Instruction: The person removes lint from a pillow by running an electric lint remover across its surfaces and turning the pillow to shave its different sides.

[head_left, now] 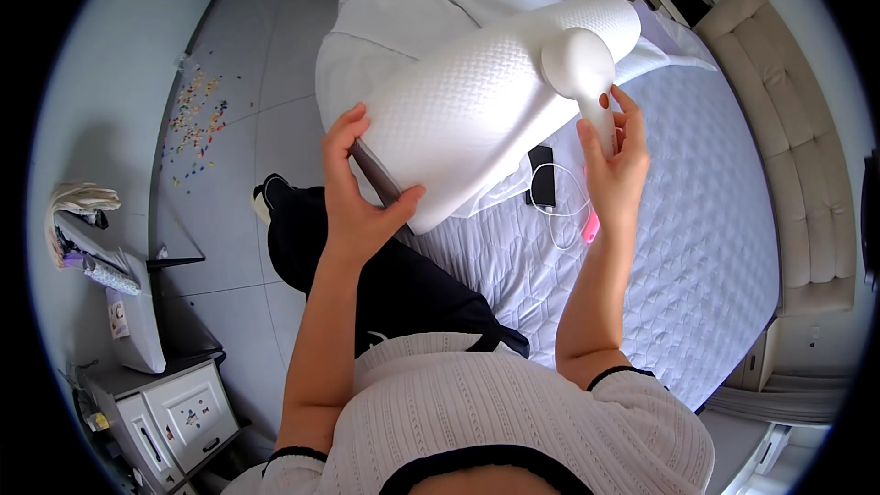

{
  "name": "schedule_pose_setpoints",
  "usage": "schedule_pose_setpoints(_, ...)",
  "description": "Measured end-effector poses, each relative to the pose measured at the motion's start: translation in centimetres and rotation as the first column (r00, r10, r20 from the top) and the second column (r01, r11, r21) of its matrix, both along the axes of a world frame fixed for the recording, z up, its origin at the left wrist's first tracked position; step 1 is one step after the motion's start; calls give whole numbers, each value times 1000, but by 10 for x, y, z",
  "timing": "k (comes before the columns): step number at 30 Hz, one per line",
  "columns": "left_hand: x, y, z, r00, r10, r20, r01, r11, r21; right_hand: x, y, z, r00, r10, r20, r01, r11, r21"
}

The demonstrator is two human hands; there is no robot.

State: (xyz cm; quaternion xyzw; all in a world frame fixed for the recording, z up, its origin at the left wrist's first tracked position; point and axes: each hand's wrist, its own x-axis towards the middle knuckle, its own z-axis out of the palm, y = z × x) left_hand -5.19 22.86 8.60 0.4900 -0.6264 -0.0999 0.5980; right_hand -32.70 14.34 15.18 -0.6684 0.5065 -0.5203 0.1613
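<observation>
My left hand (353,206) grips the near left end of a white contoured pillow (458,92) with a textured cover and a grey-brown side panel. Its thumb and fingers are wrapped around that end. In my right hand (616,160) is a white handheld device (579,62) with a round head, a slim handle and a brown button. The round head lies over the pillow's right part; I cannot tell whether it touches. The cover looks brighter beside the head. The pillow is tilted above the bed, and the underside of the device's head is hidden.
The quilted grey bed (687,165) holds a black phone (542,176), a white cable (553,213), a pink object (590,226) and a bunched white sheet (385,46). Small colourful pieces (197,115) are scattered on the tiled floor. A white cabinet (190,412) stands lower left; a padded headboard (788,147) borders the right.
</observation>
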Motion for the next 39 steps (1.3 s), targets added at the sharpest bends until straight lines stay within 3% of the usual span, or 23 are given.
schedule_pose_setpoints(2,0,1,2,1000,5,6,-5,1000,9,4,8,-2,1000,12,-27,-12,1000,3)
schedule_pose_setpoints(4,-2,0,2,1000,2,12,-2,1000,12,12,18,-7,986,162,-48,-165,984,-68)
schedule_pose_setpoints(6,-2,1,-3,997,25,-78,-22,999,48,18,35,-3,942,337,3,-337,941,26)
schedule_pose_setpoints(8,-5,0,-3,990,8,-138,0,998,58,23,49,9,868,483,-114,-487,874,-2)
schedule_pose_setpoints(11,-11,0,-3,983,27,-184,-13,997,78,28,54,34,796,592,-127,-595,804,16)
schedule_pose_setpoints(13,-16,2,-1,984,57,-170,-44,996,83,26,46,50,738,583,-340,-624,781,-16)
schedule_pose_setpoints(17,-23,6,1,987,129,-91,-121,989,90,11,6,72,785,412,-463,-504,859,-90)
schedule_pose_setpoints(21,-25,5,1,987,158,-41,-155,985,75,-21,-59,76,795,57,-603,-227,951,-209)
schedule_pose_setpoints(24,-25,3,0,985,168,-47,-165,984,74,-25,-71,86,792,28,-610,-115,988,-104)
schedule_pose_setpoints(28,-27,0,0,982,162,-93,-156,985,69,-3,-60,99,782,161,-601,-178,984,32)
schedule_pose_setpoints(30,-28,1,0,980,170,-101,-162,983,81,6,-62,96,734,364,-574,-475,879,-50)
schedule_pose_setpoints(31,-28,1,0,980,170,-100,-162,983,83,10,-59,100,700,409,-585,-504,864,1)
schedule_pose_setpoints(32,-28,1,0,981,171,-95,-163,983,84,12,-55,108,700,412,-584,-505,863,3)
schedule_pose_setpoints(34,-28,2,-1,980,176,-91,-168,982,86,16,-49,120,608,432,-666,-422,887,190)
schedule_pose_setpoints(39,-30,2,-1,980,187,-72,-182,981,64,3,-80,114,605,289,-742,-297,947,126)
